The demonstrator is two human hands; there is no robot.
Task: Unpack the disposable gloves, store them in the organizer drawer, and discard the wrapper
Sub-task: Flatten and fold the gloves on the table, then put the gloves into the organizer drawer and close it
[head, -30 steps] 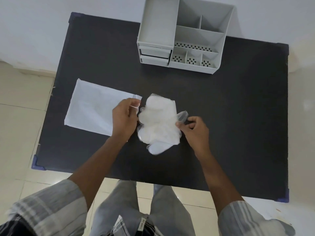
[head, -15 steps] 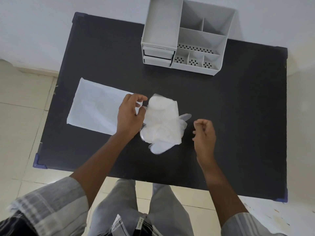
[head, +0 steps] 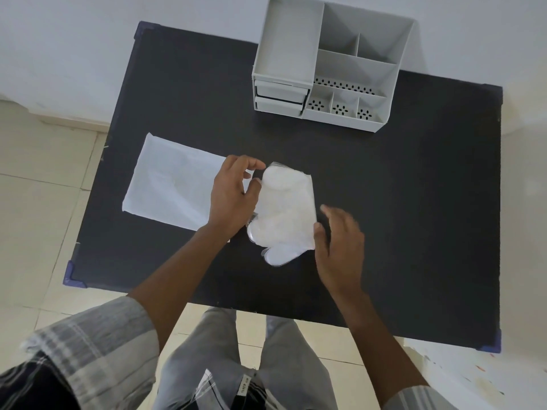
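A folded stack of translucent white disposable gloves (head: 285, 213) lies in the middle of the black table (head: 414, 202), glove fingers pointing toward me. The flat white wrapper (head: 171, 186) lies just to its left. My left hand (head: 233, 193) rests over the wrapper's right end at the stack's left edge, thumb and forefinger apart and holding nothing. My right hand (head: 340, 247), slightly blurred, has its fingers spread and touches the stack's right edge. The grey organizer (head: 358, 66) stands at the back, its two drawers (head: 280, 97) closed.
The organizer's open compartments hold nothing I can see. The table has blue corner caps (head: 72, 278) and stands against a white wall. Tiled floor lies to the left, and my legs are below the near edge.
My right hand let go of the glove tip sticking out at the right, drew back, then returned open to the stack's right edge. That tip no longer sticks out. My left hand's fingers loosened.
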